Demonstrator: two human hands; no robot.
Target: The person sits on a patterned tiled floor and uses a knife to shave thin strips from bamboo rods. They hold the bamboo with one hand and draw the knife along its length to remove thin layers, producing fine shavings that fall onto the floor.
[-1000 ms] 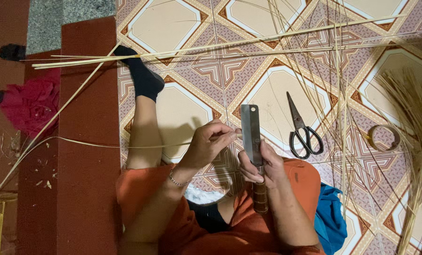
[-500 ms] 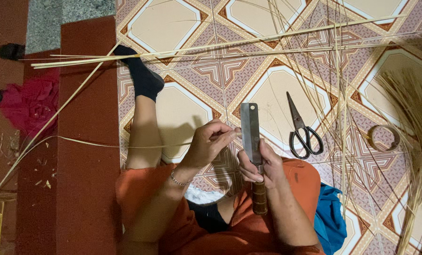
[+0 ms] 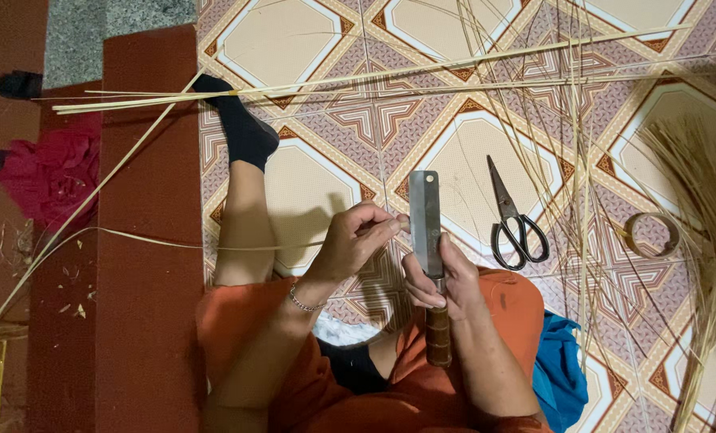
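My right hand (image 3: 442, 277) grips a flat rectangular knife (image 3: 425, 220) by its wooden handle (image 3: 438, 337), blade pointing away from me. My left hand (image 3: 358, 239) pinches a thin pale bamboo strip (image 3: 173, 242) right beside the blade; the strip runs off to the left over a red step. Both hands sit above my lap, which is covered in orange cloth. A thin bracelet circles my left wrist.
Black-handled scissors (image 3: 512, 220) lie on the patterned tile floor right of the knife. A tape roll (image 3: 650, 234) rests further right. Long bamboo sticks (image 3: 374, 78) and thin strips cross the floor. My leg in a black sock (image 3: 244, 128) stretches out. Red cloth (image 3: 53, 172) lies at left.
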